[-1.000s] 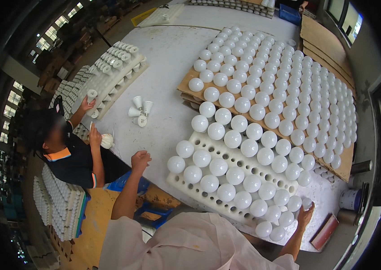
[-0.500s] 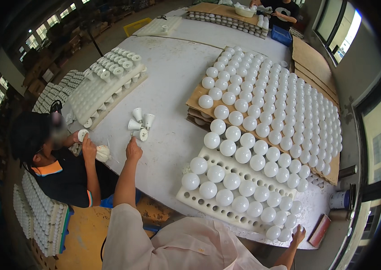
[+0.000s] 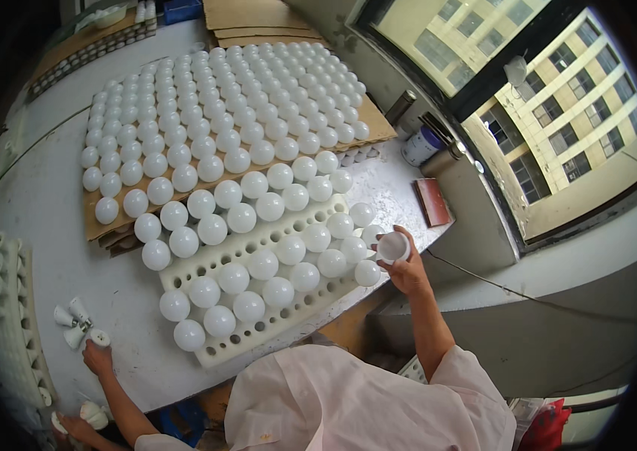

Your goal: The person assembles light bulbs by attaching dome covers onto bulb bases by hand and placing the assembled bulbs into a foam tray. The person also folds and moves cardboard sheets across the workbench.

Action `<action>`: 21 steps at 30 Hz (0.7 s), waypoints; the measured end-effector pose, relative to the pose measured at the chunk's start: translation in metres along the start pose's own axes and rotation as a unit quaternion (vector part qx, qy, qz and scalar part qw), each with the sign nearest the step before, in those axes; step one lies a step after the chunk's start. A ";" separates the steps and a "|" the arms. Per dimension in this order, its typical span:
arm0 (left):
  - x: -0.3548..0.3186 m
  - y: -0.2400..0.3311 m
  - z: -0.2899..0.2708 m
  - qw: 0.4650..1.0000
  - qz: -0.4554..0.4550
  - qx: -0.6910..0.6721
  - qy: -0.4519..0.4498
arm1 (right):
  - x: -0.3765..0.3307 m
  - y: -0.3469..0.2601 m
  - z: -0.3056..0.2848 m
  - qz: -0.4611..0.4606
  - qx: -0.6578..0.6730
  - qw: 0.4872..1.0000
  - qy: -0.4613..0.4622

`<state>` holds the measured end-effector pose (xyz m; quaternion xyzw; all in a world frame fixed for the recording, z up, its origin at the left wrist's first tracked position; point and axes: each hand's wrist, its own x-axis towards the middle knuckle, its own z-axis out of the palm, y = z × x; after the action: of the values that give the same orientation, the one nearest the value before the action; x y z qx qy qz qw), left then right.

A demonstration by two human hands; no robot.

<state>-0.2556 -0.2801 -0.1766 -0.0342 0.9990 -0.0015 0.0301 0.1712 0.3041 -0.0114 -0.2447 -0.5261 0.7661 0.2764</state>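
My right hand (image 3: pixel 408 269) grips a white globe bulb cover (image 3: pixel 393 246), its round open end facing up, at the right end of a foam tray (image 3: pixel 232 352). Rows of round white bulb covers (image 3: pixel 248 307) stand in that tray, with bare holes along its edges. Far to the left, my left hand (image 3: pixel 98 359) has its fingers closed on a white bulb base (image 3: pixel 100 338) with a flat round end. Several more cone-shaped bulb bases (image 3: pixel 74 336) lie bunched beside it on the white table (image 3: pixel 130 301).
Behind the tray, many bulb covers (image 3: pixel 209 167) stand on stacked cardboard (image 3: pixel 100 225). At the left edge is a foam stack with bulb bases (image 3: pixel 25 331). A co-worker's hand (image 3: pixel 81 430) shows at lower left. A red block (image 3: pixel 431 201) and a tub (image 3: pixel 420 146) stand near the window.
My view has swung to the right. My right hand has come up from beside the tray's right end and now holds a bulb cover. My left hand stays at the bulb bases.
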 end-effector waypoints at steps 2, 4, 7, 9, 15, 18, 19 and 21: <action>-0.005 -0.012 0.024 0.999 0.026 -0.045 -0.013 | -0.001 0.003 0.027 0.011 0.038 0.997 -0.060; -0.019 -0.005 0.035 0.978 -0.010 -0.209 -0.015 | -0.004 0.002 0.043 0.017 0.050 0.990 -0.129; -0.059 0.019 0.037 0.955 -0.053 -0.291 0.036 | -0.001 0.013 0.049 0.032 0.030 0.978 -0.204; -0.090 0.031 0.034 0.925 -0.086 -0.363 0.077 | 0.003 0.018 0.060 0.049 0.034 0.974 -0.220; -0.216 0.133 -0.054 0.516 -0.036 -0.856 -0.028 | 0.016 0.038 0.072 0.109 0.092 0.941 -0.307; -0.258 0.178 -0.090 0.462 0.081 -0.863 -0.185 | 0.019 0.044 0.081 0.133 0.121 0.929 -0.323; -0.268 0.191 -0.096 0.458 0.110 -0.848 -0.242 | 0.018 0.043 0.084 0.113 0.062 0.933 -0.335; -0.283 0.217 -0.104 0.467 0.151 -0.806 -0.331 | 0.016 0.038 0.089 0.097 0.007 0.931 -0.351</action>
<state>0.0055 -0.0446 -0.0566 0.1099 0.4632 0.8202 0.3173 0.0936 0.2442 -0.0196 -0.0079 -0.5581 0.8297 0.0003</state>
